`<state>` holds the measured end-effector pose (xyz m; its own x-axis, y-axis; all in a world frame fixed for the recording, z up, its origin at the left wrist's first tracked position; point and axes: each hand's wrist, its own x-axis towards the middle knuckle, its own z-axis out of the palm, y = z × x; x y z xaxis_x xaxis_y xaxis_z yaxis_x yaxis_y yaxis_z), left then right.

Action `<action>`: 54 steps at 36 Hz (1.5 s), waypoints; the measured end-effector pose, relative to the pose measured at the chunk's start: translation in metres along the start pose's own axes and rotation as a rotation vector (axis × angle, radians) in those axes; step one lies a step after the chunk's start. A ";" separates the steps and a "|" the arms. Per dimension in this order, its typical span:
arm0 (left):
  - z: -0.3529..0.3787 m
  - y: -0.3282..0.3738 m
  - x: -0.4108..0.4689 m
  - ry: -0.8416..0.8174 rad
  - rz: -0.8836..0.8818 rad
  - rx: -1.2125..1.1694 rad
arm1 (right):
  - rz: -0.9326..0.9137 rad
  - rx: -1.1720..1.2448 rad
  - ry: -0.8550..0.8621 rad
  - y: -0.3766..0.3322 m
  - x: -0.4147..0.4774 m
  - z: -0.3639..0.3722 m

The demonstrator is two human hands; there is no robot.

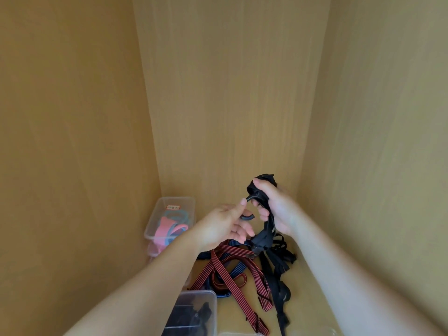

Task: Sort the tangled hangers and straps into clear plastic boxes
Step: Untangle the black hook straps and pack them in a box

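My right hand point(276, 207) grips a bunch of black straps point(263, 235), lifted above the pile, with their loose ends hanging down. My left hand point(230, 226) pinches a curved black hook end point(247, 217) of that bunch between thumb and fingers. Below lies a tangle of red-and-black striped straps point(230, 265), blue striped ones point(236, 270) and more black straps point(278, 275) on the cabinet floor. A clear box point(169, 204) at the back left holds pink and blue pieces. Another clear box point(208, 297) at the front holds black items.
I am working inside a wooden cabinet: a side wall point(72, 141) on the left, the back panel point(230, 93) and a right wall point(375, 141) close in. A third clear container's rim point(237, 333) shows at the bottom edge.
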<state>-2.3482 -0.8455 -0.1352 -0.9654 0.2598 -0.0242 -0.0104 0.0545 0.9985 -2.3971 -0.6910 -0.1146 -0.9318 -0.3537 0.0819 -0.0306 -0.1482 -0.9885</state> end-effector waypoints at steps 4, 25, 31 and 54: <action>0.002 0.003 0.000 -0.076 -0.049 -0.131 | -0.026 -0.028 -0.013 0.001 -0.002 0.002; 0.002 -0.016 0.006 0.237 0.347 0.580 | 0.116 0.014 0.145 0.010 0.003 -0.002; 0.000 -0.007 0.004 0.149 0.201 0.481 | 0.064 -0.058 0.142 0.011 0.005 -0.004; -0.002 -0.015 0.012 0.487 0.370 0.524 | 0.081 -0.001 0.191 0.013 0.003 0.006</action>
<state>-2.3608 -0.8455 -0.1508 -0.8887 -0.0937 0.4488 0.3392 0.5242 0.7811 -2.3983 -0.6991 -0.1263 -0.9829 -0.1829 -0.0230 0.0466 -0.1254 -0.9910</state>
